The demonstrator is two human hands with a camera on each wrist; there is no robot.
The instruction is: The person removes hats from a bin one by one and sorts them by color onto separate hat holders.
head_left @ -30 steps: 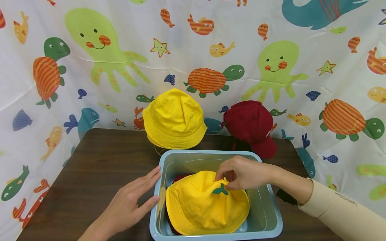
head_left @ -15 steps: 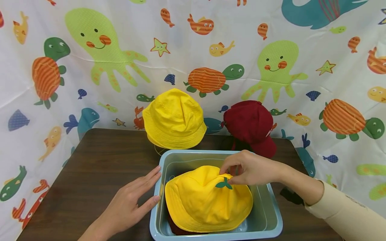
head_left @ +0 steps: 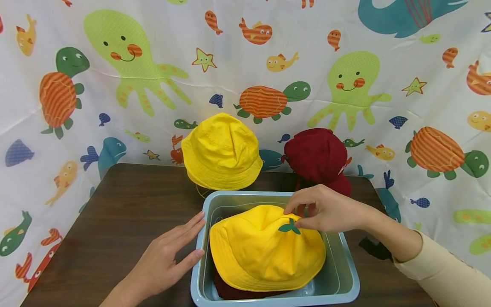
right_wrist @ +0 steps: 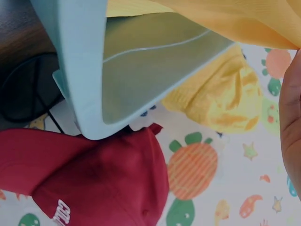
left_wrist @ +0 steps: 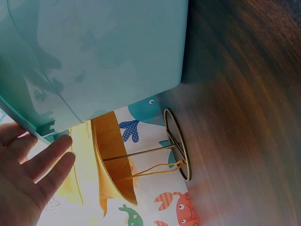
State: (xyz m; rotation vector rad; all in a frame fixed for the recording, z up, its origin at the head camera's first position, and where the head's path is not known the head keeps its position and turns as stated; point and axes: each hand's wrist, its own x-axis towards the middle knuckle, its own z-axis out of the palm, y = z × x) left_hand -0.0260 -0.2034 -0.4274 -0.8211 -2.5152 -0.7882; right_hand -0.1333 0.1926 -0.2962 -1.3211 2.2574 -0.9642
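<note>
A yellow hat point(head_left: 264, 256) with a green sprout-shaped leaf trim on its crown is inside a light blue plastic bin point(head_left: 276, 302). My right hand point(head_left: 330, 209) pinches the hat's top beside the leaf, with the crown drawn up; in the right wrist view part of that hand point(right_wrist: 291, 122) shows at the edge of the yellow cloth. Beneath the hat lies something dark red point(head_left: 234, 292), mostly covered. My left hand point(head_left: 165, 258) rests its straight fingertips on the bin's left rim, and the left wrist view shows those fingers point(left_wrist: 54, 174) against the bin's edge.
Behind the bin, a yellow bucket hat point(head_left: 222, 153) hangs on a wire stand point(left_wrist: 176, 169). Right of it is a dark red cap point(head_left: 318, 155) with white lettering. A small black object point(head_left: 376, 248) lies beside the bin on the dark wooden table point(head_left: 145, 204). A sea-animal curtain point(head_left: 245, 55) hangs behind.
My right hand has risen and moved slightly right, pulling the yellow hat up with it. More of the dark red thing underneath shows along the front. The left hand has stayed in place.
</note>
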